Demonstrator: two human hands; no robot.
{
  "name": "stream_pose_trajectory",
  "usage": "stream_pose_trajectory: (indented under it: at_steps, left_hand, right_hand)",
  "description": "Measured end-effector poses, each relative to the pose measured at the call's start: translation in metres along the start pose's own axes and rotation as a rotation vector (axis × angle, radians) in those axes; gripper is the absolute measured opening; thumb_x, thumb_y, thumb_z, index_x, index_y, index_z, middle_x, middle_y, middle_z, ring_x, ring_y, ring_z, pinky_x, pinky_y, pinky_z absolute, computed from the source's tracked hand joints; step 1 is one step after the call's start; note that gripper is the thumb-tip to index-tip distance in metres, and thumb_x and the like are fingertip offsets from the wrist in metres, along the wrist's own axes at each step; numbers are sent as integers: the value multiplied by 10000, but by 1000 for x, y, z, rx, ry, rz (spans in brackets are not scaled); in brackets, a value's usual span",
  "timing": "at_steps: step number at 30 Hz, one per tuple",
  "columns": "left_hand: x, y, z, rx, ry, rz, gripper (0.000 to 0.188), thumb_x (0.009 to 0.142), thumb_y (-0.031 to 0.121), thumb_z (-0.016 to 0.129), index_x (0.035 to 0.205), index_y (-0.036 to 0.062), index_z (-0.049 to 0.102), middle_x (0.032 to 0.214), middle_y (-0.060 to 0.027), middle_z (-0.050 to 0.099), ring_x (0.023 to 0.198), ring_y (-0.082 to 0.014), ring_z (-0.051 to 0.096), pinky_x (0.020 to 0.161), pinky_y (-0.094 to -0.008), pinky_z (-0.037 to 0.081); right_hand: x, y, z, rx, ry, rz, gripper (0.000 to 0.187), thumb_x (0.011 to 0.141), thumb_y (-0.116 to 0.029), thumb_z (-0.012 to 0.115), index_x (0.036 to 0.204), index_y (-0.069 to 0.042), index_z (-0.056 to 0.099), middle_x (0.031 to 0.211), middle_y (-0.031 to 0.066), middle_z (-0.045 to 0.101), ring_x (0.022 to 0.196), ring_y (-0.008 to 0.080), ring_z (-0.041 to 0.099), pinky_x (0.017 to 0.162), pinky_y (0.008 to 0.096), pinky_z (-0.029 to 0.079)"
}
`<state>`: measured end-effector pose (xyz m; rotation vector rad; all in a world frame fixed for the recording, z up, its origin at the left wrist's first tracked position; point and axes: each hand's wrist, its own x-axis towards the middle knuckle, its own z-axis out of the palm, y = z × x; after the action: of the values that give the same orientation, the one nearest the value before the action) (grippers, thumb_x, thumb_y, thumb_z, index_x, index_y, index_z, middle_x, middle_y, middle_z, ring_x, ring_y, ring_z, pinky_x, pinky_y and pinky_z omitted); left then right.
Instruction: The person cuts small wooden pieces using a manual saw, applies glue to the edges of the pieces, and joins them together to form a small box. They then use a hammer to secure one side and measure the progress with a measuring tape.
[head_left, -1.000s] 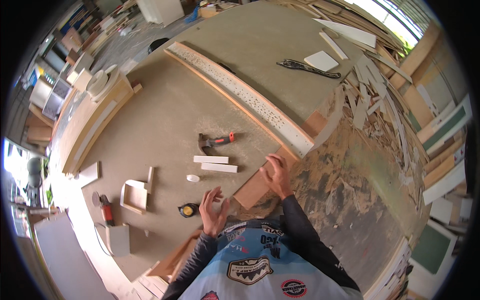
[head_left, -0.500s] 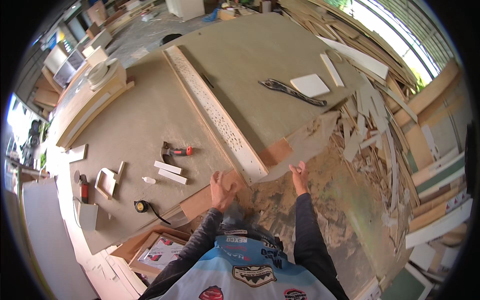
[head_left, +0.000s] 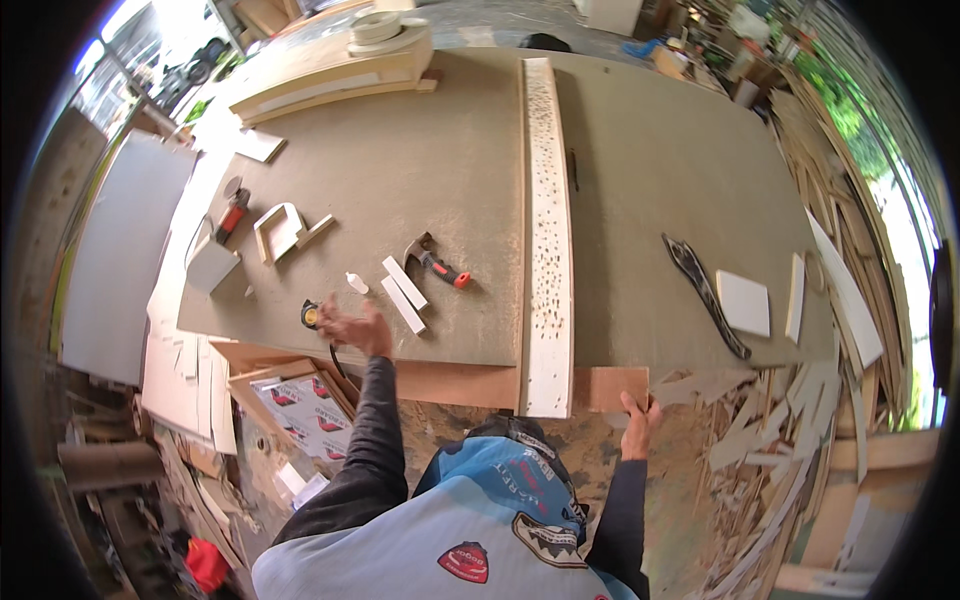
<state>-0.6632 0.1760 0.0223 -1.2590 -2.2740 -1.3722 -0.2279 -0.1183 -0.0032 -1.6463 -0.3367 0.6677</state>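
My left hand (head_left: 358,328) reaches over the near edge of the table, fingers stretched out and slightly blurred. Its fingertips come right up to a black and yellow tape measure (head_left: 310,314); whether they touch it I cannot tell. My right hand (head_left: 640,420) grips the right end of a thin brown board (head_left: 612,388), thumb on top. That board sticks out along the table's near edge. Across it lies a long white panel (head_left: 547,240) dotted with many small holes or specks. Beside my left hand are a small white bottle (head_left: 357,283) and two white strips (head_left: 404,304).
On the tabletop (head_left: 660,150) lie a claw hammer (head_left: 436,264), an angle grinder (head_left: 232,212), a curved wooden piece (head_left: 283,235), a dark hand saw in a sheath-like shape (head_left: 705,295) and a white block (head_left: 743,303). Offcuts (head_left: 770,420) litter the right floor; a carton (head_left: 300,400) stands below left.
My view has turned left. My left hand has moved from beside the panel's near end to the tape measure. My right hand, free before, now holds the brown board's end.
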Motion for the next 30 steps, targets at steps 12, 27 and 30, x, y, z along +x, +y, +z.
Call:
stream_pose_trajectory:
  at_steps: [12,27,30]
  left_hand:
    - [106,-157,14,364,-553,-206,753,764,262,833,1450,198,528,1363,-233,561,1277,-413,552,1072,-552,442]
    - [-85,83,-108,-1026,-615,-656,380,863,229,638,1218,111,571,876,-38,573,736,-124,597,515,-252,492]
    - [-123,127,-88,-422,-831,-282,398,839,354,832,998,81,588,727,-6,527,551,-113,472,509,-283,422]
  right_hand:
    - [-53,-139,41,-113,-674,-581,485,757,-243,880,1051,-11,572,948,93,571,819,183,579,745,297,492]
    - [11,-163,106,-68,-1416,-466,383,869,-190,825,1139,-17,617,1151,131,638,969,248,665,840,347,554]
    - [26,-153,105,-51,-1459,-464,376,871,-187,817,1149,-24,623,1183,140,645,1009,258,674,861,357,562]
